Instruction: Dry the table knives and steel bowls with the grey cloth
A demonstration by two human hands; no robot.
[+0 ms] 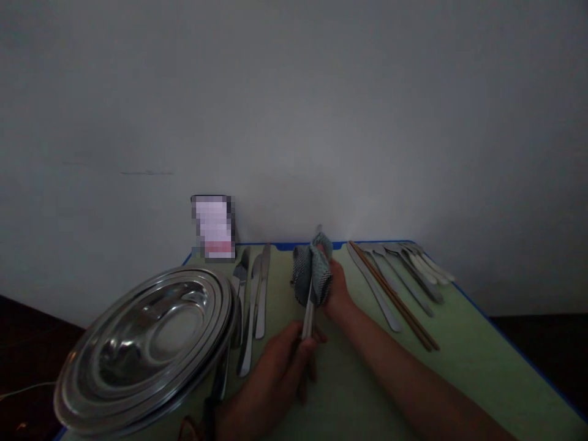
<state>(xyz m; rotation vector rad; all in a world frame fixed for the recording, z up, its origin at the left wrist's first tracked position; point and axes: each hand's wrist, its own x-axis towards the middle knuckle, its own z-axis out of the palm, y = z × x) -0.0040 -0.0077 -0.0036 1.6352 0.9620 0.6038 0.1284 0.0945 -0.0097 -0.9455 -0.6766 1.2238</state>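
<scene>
My left hand (280, 361) is closed around the handle end of a metal utensil (309, 315), held over the middle of the green table (459, 373). The utensil's far end is wrapped in a grey checked cloth (311, 272). My right hand (337, 288) grips that cloth around the utensil, fingers closed. Only a small tip of the utensil shows above the cloth, so I cannot say what kind it is.
A stack of steel plates (147, 349) sits at the left front. Several table knives (255, 294) lie beside it. Wooden chopsticks (395, 297) and several spoons and knives (413, 275) lie in a row on the right. A blurred card (214, 228) stands at the back by the wall.
</scene>
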